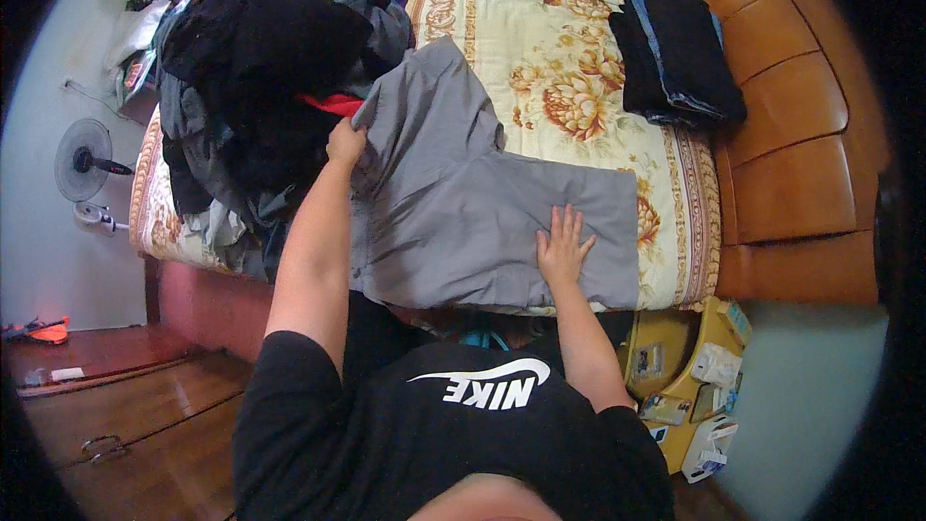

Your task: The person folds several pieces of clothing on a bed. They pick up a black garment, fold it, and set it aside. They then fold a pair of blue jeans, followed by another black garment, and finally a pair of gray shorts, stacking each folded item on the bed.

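Note:
A pair of grey shorts (448,224) lies spread near the front edge of a bed, one leg pointing right and the other away from me. My left hand (347,142) grips the garment's left side, its fingers closed on the cloth beside a large clothes pile. My right hand (564,244) rests flat on the leg at the right, fingers spread. The heap of dark clothes (268,51) touches the shorts, and a bit of red cloth (334,104) shows between them. Folded dark trousers (676,51), with blue denim among them, are stacked at the bed's far right.
The bed's floral cover (571,87) runs beneath everything. A brown leather headboard (788,123) borders the right side. At the lower right stands a yellow shelf (676,405) holding small boxes. A fan (85,159) is at the left, near a wooden drawer front (159,441).

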`<state>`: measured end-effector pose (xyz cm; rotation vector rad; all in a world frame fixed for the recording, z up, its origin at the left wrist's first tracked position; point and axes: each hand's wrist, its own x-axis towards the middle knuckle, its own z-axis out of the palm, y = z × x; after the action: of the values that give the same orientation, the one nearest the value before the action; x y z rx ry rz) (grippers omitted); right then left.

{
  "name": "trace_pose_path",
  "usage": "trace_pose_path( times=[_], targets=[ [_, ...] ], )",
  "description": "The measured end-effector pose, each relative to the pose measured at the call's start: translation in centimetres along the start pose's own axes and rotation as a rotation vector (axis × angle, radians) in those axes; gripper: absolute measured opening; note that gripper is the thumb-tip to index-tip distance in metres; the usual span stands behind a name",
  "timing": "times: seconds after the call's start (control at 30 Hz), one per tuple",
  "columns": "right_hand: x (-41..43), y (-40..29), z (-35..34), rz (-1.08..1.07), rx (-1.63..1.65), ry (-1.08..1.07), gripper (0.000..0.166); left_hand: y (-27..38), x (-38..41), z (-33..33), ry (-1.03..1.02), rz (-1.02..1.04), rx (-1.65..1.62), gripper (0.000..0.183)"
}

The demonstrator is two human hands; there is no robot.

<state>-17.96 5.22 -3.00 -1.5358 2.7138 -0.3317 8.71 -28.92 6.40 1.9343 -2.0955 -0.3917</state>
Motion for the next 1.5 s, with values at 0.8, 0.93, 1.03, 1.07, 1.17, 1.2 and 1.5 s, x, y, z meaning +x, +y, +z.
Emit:
trace_pose_path(
  times=[0.8, 0.93, 1.03, 1.07, 1.17, 1.2, 1.5],
  targets=[
    [20.5, -19.7, -6.4, -0.934, 0.258, 0.27, 0.047, -1.3, -18.9, -11.0, 0.109, 0.603, -0.131, 0.019],
    [20.8, -28.3, -6.3, -1.297, -0.212, 0.047, 0.04, -1.7, -20.8, -11.1, 0.192, 0.697, 0.01, 0.018],
    [22.3, -29.8, -4.1, -1.128, -0.519, -0.344, 0.026, -2.7, -21.5, -11.4, 0.202, 0.696, -0.079, 0.022],
    [23.6, -28.8, -3.6, -0.994, -0.486, -0.275, 0.023, -3.0, -21.6, -11.7, 0.194, 0.667, -0.08, 0.022],
    [26.7, -24.2, -4.7, -0.834, -0.577, -0.098, 0.019, -5.0, -21.0, -10.6, 0.222, 0.569, -0.118, 0.02],
    [27.6, -22.0, -5.7, -0.813, -0.584, -0.073, 0.017, -4.8, -20.6, -10.9, 0.24, 0.535, -0.111, 0.018],
    [14.6, -4.3, -19.1, -0.653, -0.248, 0.603, 0.024, -2.4, -19.4, -9.4, 0.548, 0.861, -0.151, 0.021]
  ],
)
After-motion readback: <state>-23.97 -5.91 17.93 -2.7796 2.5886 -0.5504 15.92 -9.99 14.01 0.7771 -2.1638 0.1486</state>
